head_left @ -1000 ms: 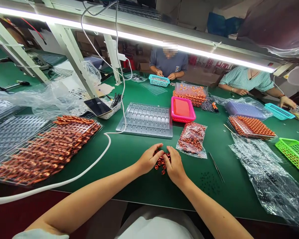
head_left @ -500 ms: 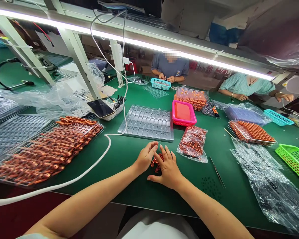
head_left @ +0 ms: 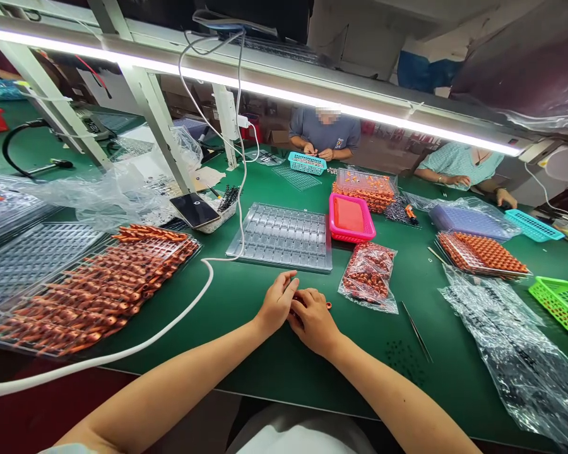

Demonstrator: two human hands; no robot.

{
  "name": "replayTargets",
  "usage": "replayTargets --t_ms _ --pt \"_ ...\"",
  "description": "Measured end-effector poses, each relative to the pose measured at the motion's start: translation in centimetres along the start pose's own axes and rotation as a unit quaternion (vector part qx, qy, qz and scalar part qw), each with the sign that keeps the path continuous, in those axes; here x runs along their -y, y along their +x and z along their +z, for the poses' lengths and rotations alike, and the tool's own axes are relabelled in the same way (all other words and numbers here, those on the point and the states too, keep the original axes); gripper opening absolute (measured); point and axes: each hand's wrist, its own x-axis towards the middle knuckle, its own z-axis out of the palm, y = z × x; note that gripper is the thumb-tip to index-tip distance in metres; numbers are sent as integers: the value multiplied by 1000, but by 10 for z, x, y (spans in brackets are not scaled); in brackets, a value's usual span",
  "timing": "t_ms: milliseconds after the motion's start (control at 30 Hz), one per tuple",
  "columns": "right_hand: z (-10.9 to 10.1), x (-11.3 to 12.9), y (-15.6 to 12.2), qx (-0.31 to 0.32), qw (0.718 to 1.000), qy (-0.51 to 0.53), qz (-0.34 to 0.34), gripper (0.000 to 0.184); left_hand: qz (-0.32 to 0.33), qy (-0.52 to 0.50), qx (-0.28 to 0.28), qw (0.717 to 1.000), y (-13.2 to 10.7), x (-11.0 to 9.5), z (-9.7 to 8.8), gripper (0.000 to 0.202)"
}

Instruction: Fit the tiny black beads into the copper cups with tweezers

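Green-matted workbench point(head_left: 246, 296) under a long white strip light point(head_left: 265, 81), taken from the head camera. Near the front edge, left hand point(head_left: 277, 304) with fingers fairly straight and close together, its side pressed against right hand point(head_left: 312, 320). Right hand curled low, knuckles up. Small copper-red ring-shaped coils point(head_left: 329, 305) on the mat, mostly hidden between and beneath both palms, one showing just beside the right fingertips. Grip on any coil: cannot tell, for either hand.

Just beyond the hands, clear plastic blister tray point(head_left: 280, 236) with rows of pockets. To its right, touching or nearly so, shallow pink plastic basket point(head_left: 351, 218). Nearer and right of the hands, clear plastic bag of orange-red coils point(head_left: 369, 276), then thin metal tweezers point(head_left: 416, 323) flat on the mat. At left, stacked clear trays of copper-coloured parts point(head_left: 94, 284), with thick white cable point(head_left: 170, 323) curving past them. Beyond those, black phone point(head_left: 195, 209) resting on a small white tub. Across the bench, two seated co-workers point(head_left: 325, 131) with hands over their own baskets.
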Motion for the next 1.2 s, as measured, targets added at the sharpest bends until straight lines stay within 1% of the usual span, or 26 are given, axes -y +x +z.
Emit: replayTargets --t_ms 100,200,333,433,500,600,700,800,867,933,1033,1100,1200 --pt "0 -2 3 8 1000 -14 -6 13 -3 6 -1 1000 1 -3 -2 48" --pt "1 -6 7 29 999 -28 -24 13 -5 12 -11 1000 8 -6 -6 44" --pt "1 -10 14 51 997 -41 -35 13 -2 18 -26 1000 26 -14 -11 38" --pt "1 -11 18 52 998 -36 -31 12 6 14 -44 999 42 -18 -12 37" --pt "1 -13 20 46 998 -24 -22 12 17 8 -58 998 50 -18 -12 36" --pt "-2 -17 21 33 999 11 2 12 29 -5 -73 997 55 -12 -13 35" --pt "-8 -24 24 21 997 63 32 13 34 -21 -74 996 57 -3 -16 35" --pt "-15 -34 36 10 992 109 65 15 44 -34 -74 996 60 -1 -22 36" --pt "-17 -46 54 3 989 125 83 18 51 -37 -77 995 64 -3 -27 35" --pt "-17 -61 82 -4 987 130 96 22 58 -35 -80 995 68 -6 -31 34" --pt "-13 -89 137 -5 987 120 109 24 68 -28 -79 994 71 -9 -36 32" --pt "-8 -107 177 -8 988 106 115 29 73 -23 -76 994 71 -10 -37 31" --pt "0 -128 231 -20 990 83 109 34 80 -15 -69 994 69 -11 -38 31"
